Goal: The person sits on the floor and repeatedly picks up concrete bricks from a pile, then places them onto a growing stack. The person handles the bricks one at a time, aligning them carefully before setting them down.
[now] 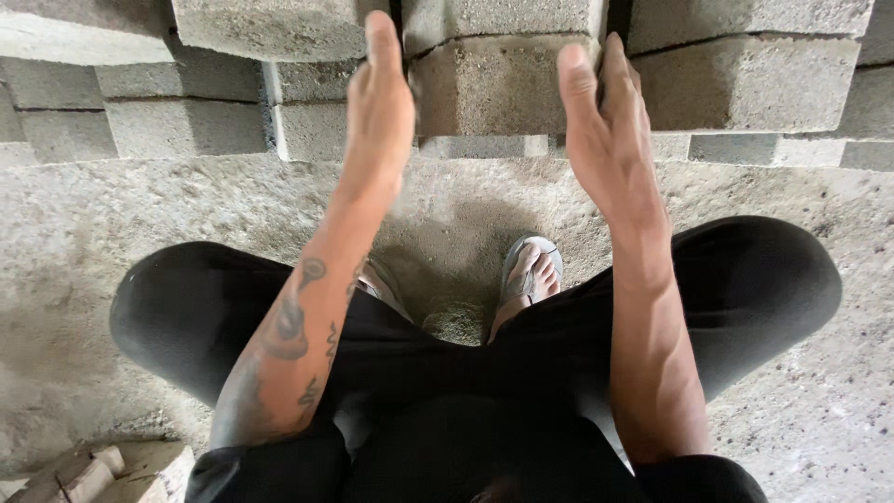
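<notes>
At the far left I see rows of grey concrete blocks (pixel 186 126) stacked along the top of the view, and a broken pale block fragment (pixel 102 470) on the floor by my knee. My left hand (pixel 380 102) stands flat and upright, fingers straight, its palm facing the left side of one concrete block (pixel 492 86) at the stack's front; I cannot tell whether it presses the face or sits just off it. That block lies in the middle of the stack, straight ahead of my sandalled feet (pixel 531 270), with another block resting on top of it. My right hand (pixel 605 121) is spread likewise against the block's right side, fingers extended, thumb forward.

My worry: with only flat palms on rough, sandy faces, the block could slip and land on my toes, which are directly beneath. Drawing it out could also unsettle the block above.

Counts: two hands, two feet, one fragment pile, and roughly a dozen blocks in view, some cut off by the frame.
</notes>
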